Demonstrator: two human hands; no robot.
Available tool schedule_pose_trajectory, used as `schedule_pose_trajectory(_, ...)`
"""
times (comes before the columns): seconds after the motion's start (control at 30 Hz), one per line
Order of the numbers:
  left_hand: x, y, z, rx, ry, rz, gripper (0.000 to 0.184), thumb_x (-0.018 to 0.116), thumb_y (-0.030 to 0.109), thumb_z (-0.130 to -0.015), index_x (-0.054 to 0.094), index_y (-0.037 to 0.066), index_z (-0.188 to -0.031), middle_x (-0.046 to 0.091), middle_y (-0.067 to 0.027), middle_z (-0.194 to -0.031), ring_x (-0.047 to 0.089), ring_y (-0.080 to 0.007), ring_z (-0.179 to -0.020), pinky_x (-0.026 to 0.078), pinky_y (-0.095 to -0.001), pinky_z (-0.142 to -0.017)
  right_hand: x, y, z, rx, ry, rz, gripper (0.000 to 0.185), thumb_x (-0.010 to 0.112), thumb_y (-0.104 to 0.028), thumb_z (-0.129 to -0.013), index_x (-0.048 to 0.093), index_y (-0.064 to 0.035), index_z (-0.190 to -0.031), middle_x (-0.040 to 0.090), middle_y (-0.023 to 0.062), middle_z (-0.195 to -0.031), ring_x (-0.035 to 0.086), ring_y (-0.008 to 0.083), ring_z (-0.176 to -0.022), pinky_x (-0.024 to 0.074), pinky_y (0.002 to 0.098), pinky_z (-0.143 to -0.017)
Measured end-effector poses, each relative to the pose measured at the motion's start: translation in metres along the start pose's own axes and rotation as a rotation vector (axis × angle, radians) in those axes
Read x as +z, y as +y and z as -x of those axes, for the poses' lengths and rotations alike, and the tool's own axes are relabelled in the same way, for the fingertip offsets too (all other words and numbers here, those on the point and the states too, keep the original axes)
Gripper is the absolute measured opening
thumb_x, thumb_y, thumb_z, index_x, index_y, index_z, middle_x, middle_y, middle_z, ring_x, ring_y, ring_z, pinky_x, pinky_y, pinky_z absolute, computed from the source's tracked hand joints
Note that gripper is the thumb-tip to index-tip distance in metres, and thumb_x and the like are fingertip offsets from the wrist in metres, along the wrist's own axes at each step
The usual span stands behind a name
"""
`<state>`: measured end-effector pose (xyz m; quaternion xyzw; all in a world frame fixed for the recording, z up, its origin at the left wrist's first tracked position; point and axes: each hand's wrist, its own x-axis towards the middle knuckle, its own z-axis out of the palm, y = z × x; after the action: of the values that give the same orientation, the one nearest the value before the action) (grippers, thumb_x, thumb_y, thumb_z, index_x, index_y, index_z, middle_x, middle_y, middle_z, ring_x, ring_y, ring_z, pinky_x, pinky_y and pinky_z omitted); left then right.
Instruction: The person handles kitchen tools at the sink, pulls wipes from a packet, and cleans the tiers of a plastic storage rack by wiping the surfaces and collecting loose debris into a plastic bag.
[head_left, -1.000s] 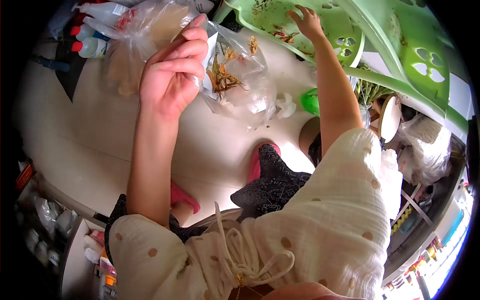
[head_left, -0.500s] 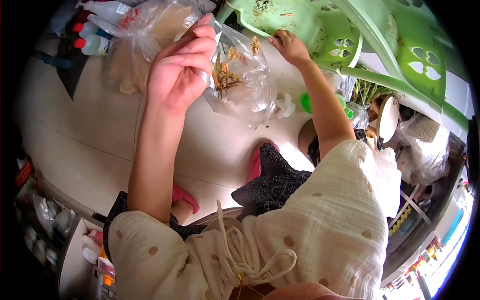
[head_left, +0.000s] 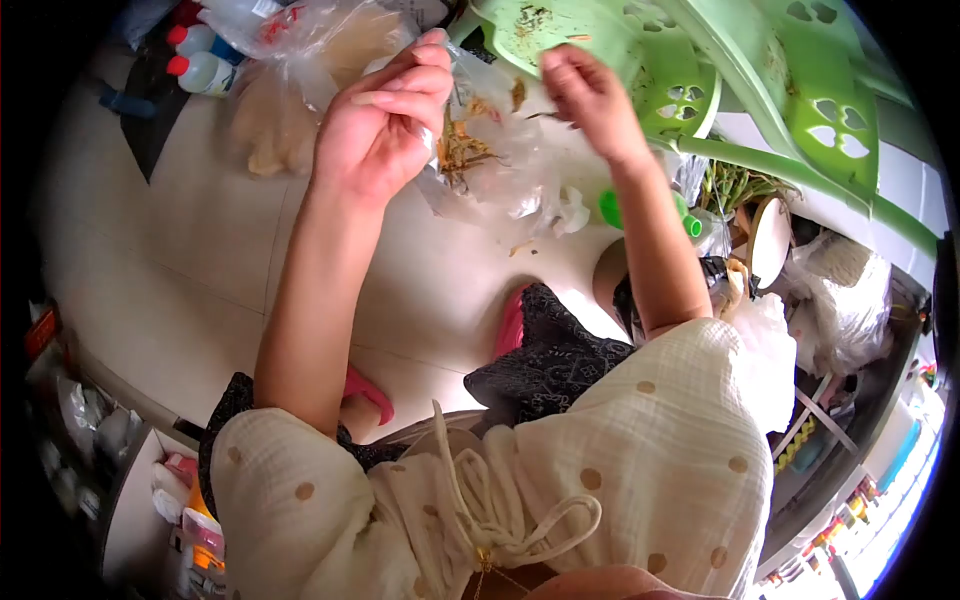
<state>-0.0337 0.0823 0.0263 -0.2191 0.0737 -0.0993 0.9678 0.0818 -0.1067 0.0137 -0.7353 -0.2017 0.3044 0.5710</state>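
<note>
My left hand is raised at the upper middle, its fingers curled around the edge of a clear plastic bag. Brown dried pieces lie inside that bag, which hangs or rests to the right of the hand. My right hand is above the bag's right side, in front of a green plastic rack. Its fingers are pinched together, with small thin dark bits showing at the fingertips. Dark debris and an orange-red scrap lie on the rack.
Bottles with red caps and a tied bag with brown contents are at the upper left. A green bottle, green stalks and a wrapped bundle are at the right. An open drawer is at the lower left.
My right hand has come away from the green rack toward the plastic bag, its fingers now pinched. The reddish pieces seen on the rack earlier are mostly gone. My left hand has shifted slightly right.
</note>
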Motion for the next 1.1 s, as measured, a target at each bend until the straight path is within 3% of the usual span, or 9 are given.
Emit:
schedule_pose_trajectory(0.17, 0.001, 0.001, -0.004, -0.024, -0.007, 0.023, 0.025, 0.031, 0.003, -0.088, 0.036, -0.012, -0.106, 0.038, -0.0074, -0.082, 0.037, -0.0109, -0.061, 0.044, -0.0183, -0.046, 0.069, 0.002, 0.01, -0.151, -0.098, 0.047, 0.023, 0.052, -0.025, -0.083, 0.055, -0.0027, -0.087, 0.053, 0.0043, -0.071, 0.049, 0.0131, -0.065, 0.042, 0.0268, -0.058)
schedule_pose_trajectory(0.27, 0.002, 0.002, -0.003, -0.018, -0.016, 0.014, 0.029, 0.029, 0.005, -0.089, 0.032, -0.013, -0.111, 0.038, -0.0084, -0.083, 0.035, -0.011, -0.06, 0.046, -0.0191, -0.048, 0.082, 0.025, 0.014, -0.646, -0.021, 0.637, 0.021, 0.053, -0.022, -0.079, 0.056, -0.0048, -0.091, 0.055, 0.015, -0.089, 0.053, 0.0333, -0.084, 0.0435, 0.0386, -0.074)
schedule_pose_trajectory(0.4, 0.0, 0.006, 0.0, 0.013, -0.021, 0.006, 0.03, 0.027, 0.005, -0.089, 0.031, -0.013, -0.113, 0.037, -0.0088, -0.083, 0.035, -0.011, -0.059, 0.046, -0.0193, -0.047, 0.029, 0.002, 0.01, -0.464, -0.198, 0.691, 0.023, 0.054, -0.02, -0.078, 0.057, -0.0086, -0.098, 0.06, 0.0095, -0.091, 0.058, 0.0269, -0.078, 0.0468, 0.0347, -0.067)
schedule_pose_trajectory(0.5, -0.001, 0.006, -0.001, 0.024, -0.014, 0.003, 0.03, 0.027, 0.004, -0.088, 0.032, -0.013, -0.112, 0.038, -0.0089, -0.083, 0.035, -0.011, -0.06, 0.046, -0.0187, -0.046, -0.033, 0.025, -0.022, -0.351, 0.195, 0.834, 0.022, 0.052, -0.018, -0.077, 0.057, -0.013, -0.098, 0.062, 0.0075, -0.083, 0.059, 0.0251, -0.074, 0.0478, 0.0348, -0.065)
schedule_pose_trajectory(0.6, 0.002, 0.005, -0.004, 0.017, -0.005, 0.009, 0.029, 0.028, 0.003, -0.088, 0.033, -0.013, -0.111, 0.038, -0.0089, -0.083, 0.035, -0.011, -0.06, 0.045, -0.0181, -0.045, -0.093, 0.103, -0.046, -0.133, 0.212, 1.286, 0.028, 0.055, -0.022, -0.072, 0.055, -0.0102, -0.098, 0.056, 0.0144, -0.096, 0.055, 0.0305, -0.086, 0.0455, 0.0386, -0.073)
schedule_pose_trajectory(0.77, 0.0, 0.006, -0.001, 0.042, 0.016, -0.022, 0.027, 0.03, 0.003, -0.087, 0.036, -0.014, -0.108, 0.039, -0.0091, -0.082, 0.036, -0.0108, -0.06, 0.046, -0.0178, -0.045, -0.117, 0.184, -0.063, 0.239, 0.209, 1.19, 0.027, 0.053, -0.02, -0.071, 0.056, -0.0082, -0.095, 0.058, 0.0133, -0.095, 0.055, 0.0295, -0.088, 0.0455, 0.0376, -0.074)
schedule_pose_trajectory(0.9, 0.001, 0.006, 0.0, 0.032, 0.009, 0.002, 0.026, 0.031, 0.003, -0.087, 0.037, -0.014, -0.106, 0.04, -0.0088, -0.081, 0.037, -0.0108, -0.06, 0.045, -0.0178, -0.045, -0.111, 0.151, -0.055, 0.142, 0.153, 1.083, 0.024, 0.054, -0.02, -0.072, 0.057, -0.007, -0.091, 0.061, 0.0121, -0.085, 0.058, 0.0266, -0.08, 0.0465, 0.0355, -0.068)
schedule_pose_trajectory(1.0, 0.003, 0.004, 0.001, 0.044, 0.018, -0.017, 0.023, 0.031, 0.003, -0.087, 0.038, -0.013, -0.102, 0.039, -0.0082, -0.081, 0.037, -0.0108, -0.061, 0.045, -0.018, -0.045, -0.086, 0.087, -0.035, -0.029, 0.189, 0.646, 0.024, 0.056, -0.018, -0.075, 0.055, -0.0032, -0.094, 0.061, 0.0103, -0.082, 0.059, 0.02, -0.076, 0.0459, 0.0308, -0.067)
schedule_pose_trajectory(1.1, 0.0, 0.004, -0.001, -0.013, -0.006, -0.009, 0.019, 0.031, 0.003, -0.087, 0.04, -0.011, -0.097, 0.039, -0.0075, -0.079, 0.038, -0.0109, -0.06, 0.045, -0.0182, -0.046, -0.057, 0.044, -0.018, -0.106, -0.099, 0.009, 0.024, 0.054, -0.015, -0.08, 0.051, 0.0015, -0.097, 0.058, 0.0072, -0.078, 0.056, 0.0136, -0.072, 0.0445, 0.0263, -0.067)
